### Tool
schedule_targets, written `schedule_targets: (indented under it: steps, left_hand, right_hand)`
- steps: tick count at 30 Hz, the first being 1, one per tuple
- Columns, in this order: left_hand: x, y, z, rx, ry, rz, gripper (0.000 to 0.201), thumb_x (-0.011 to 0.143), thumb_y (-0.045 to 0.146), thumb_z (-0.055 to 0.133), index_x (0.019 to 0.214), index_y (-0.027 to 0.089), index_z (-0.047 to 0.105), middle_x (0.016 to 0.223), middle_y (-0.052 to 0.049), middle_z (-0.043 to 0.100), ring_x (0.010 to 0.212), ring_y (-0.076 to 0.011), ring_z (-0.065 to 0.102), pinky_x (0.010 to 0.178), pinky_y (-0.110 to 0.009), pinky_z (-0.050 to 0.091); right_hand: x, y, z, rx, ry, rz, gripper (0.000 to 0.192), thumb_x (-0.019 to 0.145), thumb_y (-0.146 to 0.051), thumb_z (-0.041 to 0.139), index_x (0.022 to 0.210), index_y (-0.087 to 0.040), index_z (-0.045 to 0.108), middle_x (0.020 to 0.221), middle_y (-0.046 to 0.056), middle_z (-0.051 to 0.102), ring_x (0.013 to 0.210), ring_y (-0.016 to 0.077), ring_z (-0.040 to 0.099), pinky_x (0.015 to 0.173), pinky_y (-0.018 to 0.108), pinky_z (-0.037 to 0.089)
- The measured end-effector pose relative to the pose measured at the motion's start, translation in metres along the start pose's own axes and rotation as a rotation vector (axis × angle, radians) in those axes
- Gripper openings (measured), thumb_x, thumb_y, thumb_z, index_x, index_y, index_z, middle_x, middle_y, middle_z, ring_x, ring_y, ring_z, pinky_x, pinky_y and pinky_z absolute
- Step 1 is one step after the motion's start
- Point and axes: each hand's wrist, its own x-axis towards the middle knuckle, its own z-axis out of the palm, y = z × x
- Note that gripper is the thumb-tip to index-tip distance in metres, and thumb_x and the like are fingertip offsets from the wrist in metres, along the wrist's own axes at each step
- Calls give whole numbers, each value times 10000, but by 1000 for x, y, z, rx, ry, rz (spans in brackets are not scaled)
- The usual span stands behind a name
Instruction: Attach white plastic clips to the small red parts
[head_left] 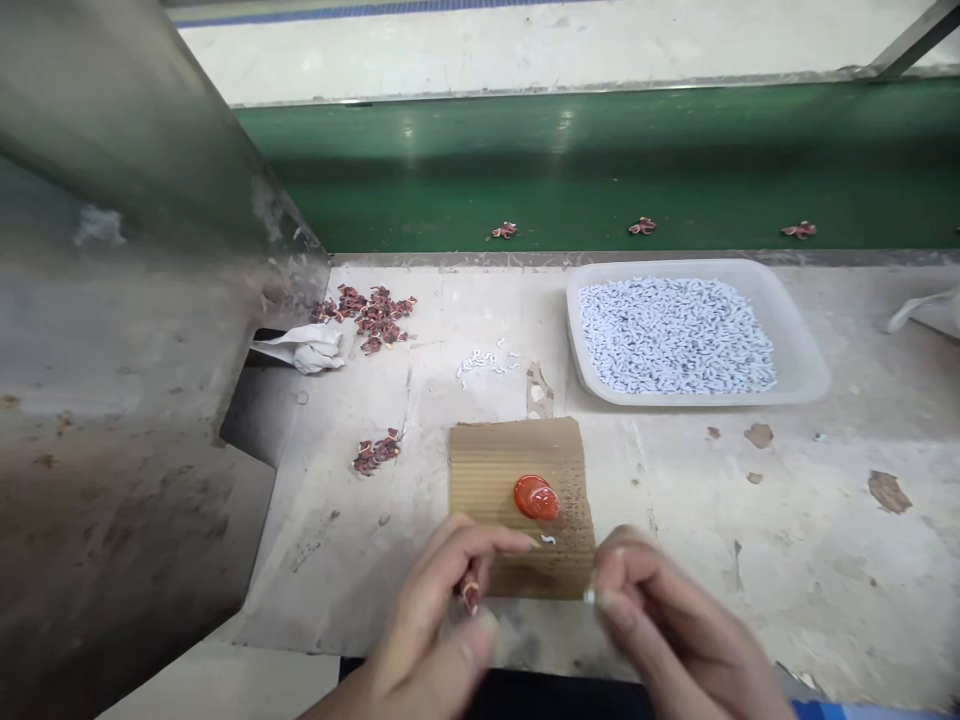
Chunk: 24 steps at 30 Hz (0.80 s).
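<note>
My left hand (427,625) curls around a small dark-red figurine (470,592) with a light band, its forefinger stretched over the cardboard. To the right, my right hand (667,615) pinches a tiny whitish piece (589,596) between thumb and fingertips; its exact shape is hard to make out. Between and beyond the hands lies the brown cardboard (480,460), bearing a glossy red-orange blob (536,497). A single small wavy white piece (548,540) rests on the cardboard just below that blob, near my left fingertip.
A clear plastic tub (806,370) full of small white pieces stands at right. Loose white pieces (484,362) and two piles of dark-red figurines (382,318) lie left of it. Several figurines sit on the green conveyor belt (420,190) behind. A metal panel (120,400) borders the left.
</note>
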Motion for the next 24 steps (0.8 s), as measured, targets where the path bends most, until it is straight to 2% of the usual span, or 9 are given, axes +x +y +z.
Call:
schedule_targets:
  steps: [1,3,6,9,14,19,24]
  left_hand:
    - [-1,3,-9,68,10,-73,359,1038,528,562,1273,330,748,937,-42,572,841,-200,577,732,-314,503]
    - [-2,7,-26,195,-17,-181,323,1087,411,497,1302,360,733,1037,-51,617,960,-212,616,839,-311,535]
    - [1,10,-45,268,-75,-216,306,1063,317,565,1284,390,762,1071,-40,693,983,-197,670,851,-279,573]
    - [4,12,-51,238,1,-226,266,968,216,698,1115,379,848,993,-18,761,900,-173,717,814,-244,601]
    - [6,10,-50,79,56,-238,221,859,143,804,924,339,884,902,-6,827,862,-167,751,778,-210,622]
    - [6,4,-53,-64,161,-326,239,855,185,853,1015,362,874,926,23,867,863,-113,763,824,-138,601]
    - [7,1,-55,-132,155,-375,161,883,253,853,1020,333,878,966,10,878,921,-111,785,851,-117,599]
  right_hand:
    - [7,0,-10,-255,21,-150,101,1076,-290,574,994,-250,615,876,6,569,743,122,568,647,209,452]
    - [23,0,-28,-755,5,-425,83,1081,-174,524,1088,-232,583,954,31,609,790,134,633,670,231,468]
    - [41,-2,-41,-1074,-96,-571,89,1082,-171,516,1132,-202,582,940,44,611,716,160,620,580,275,411]
    - [50,-10,-42,-1230,-207,-665,152,1076,-164,493,1167,-194,611,888,37,560,673,181,559,523,298,357]
    - [55,-26,-39,-1347,-302,-796,321,1089,-86,327,1187,-139,628,844,40,559,626,167,570,483,290,400]
    - [56,-33,-34,-1370,-326,-823,313,1119,-146,323,1156,-137,634,801,36,564,602,166,578,466,294,415]
    - [50,-31,-35,-1374,-299,-826,313,1106,-123,325,1169,-132,631,802,37,560,595,163,569,477,296,420]
